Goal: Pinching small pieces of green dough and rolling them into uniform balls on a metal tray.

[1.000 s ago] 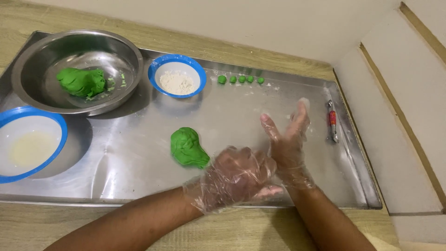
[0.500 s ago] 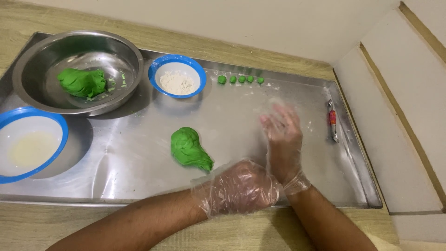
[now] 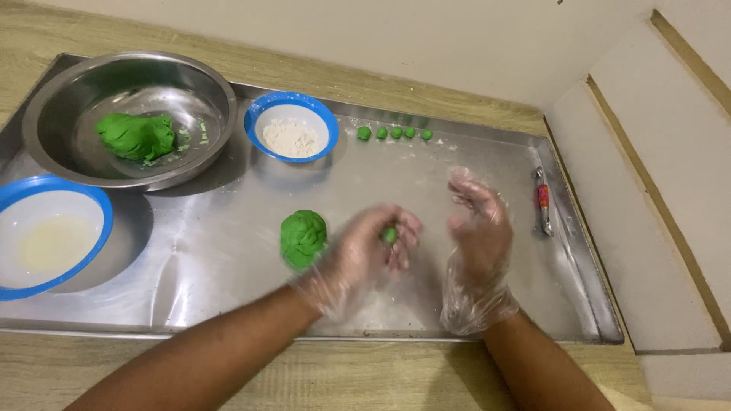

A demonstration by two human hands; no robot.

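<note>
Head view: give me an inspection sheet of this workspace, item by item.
Surface: steel tray on a wooden counter, dusted with flour.
Job's things: small green dough ball; green dough lump beside it.
Clutter: steel bowl with dough; flour bowl; blue bowl of pale liquid; five dough balls; red-handled tool.
Grips: left hand, gloved, holds the ball; right hand, gloved, open.
Cables: nothing seen.
Surroundings: pale wall.

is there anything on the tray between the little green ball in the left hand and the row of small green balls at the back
Nothing visible. The left hand holds the small green ball at its fingertips, and the tray between it and the row of small balls is bare, floury metal. The flour bowl sits off to the left.
</note>
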